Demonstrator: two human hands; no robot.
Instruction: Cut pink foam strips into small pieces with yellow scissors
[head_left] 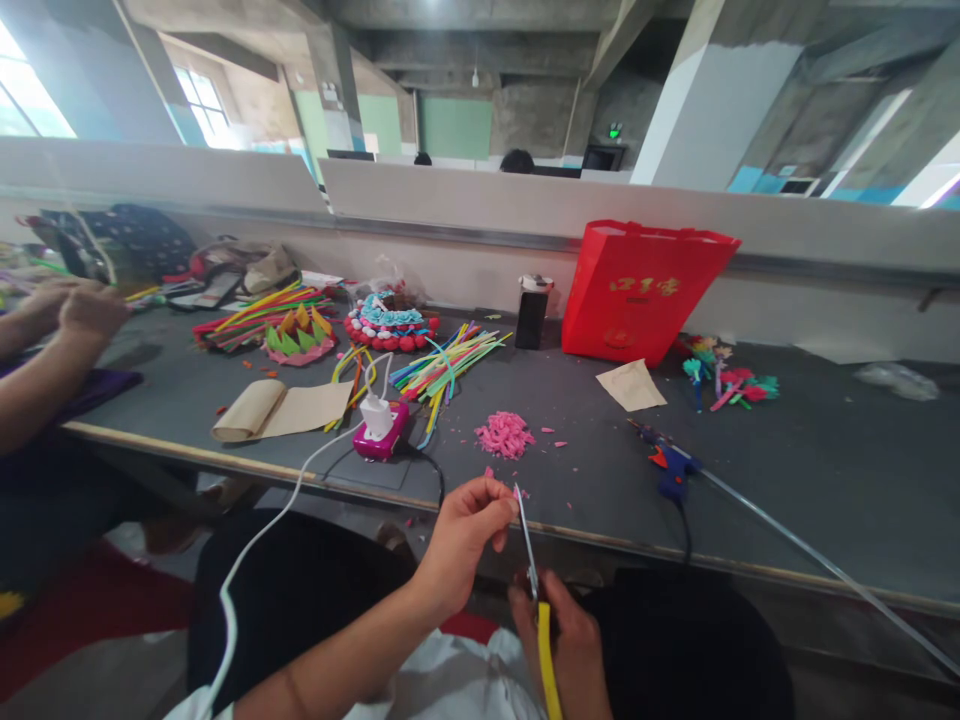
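Note:
My right hand [574, 640] is closed around a pair of scissors [531, 555], which point up and away from me; a long yellow part [548, 660] runs down beside the hand. At the tip of the blades, the thumb and fingers of my left hand [469, 530] are pinched together on a small pink piece, mostly hidden by the fingertips. Just beyond, on the dark table, lies a heap of small pink pieces [505, 436], with a few loose bits scattered round it.
Left of the heap are a purple power adapter [381, 432], a brown paper roll [262, 410] and colourful pipe cleaners [454, 365]. To the right lie a blue glue gun [675, 470] with a long glue stick and a red bag [637, 300]. Another person's hands [86, 305] are far left.

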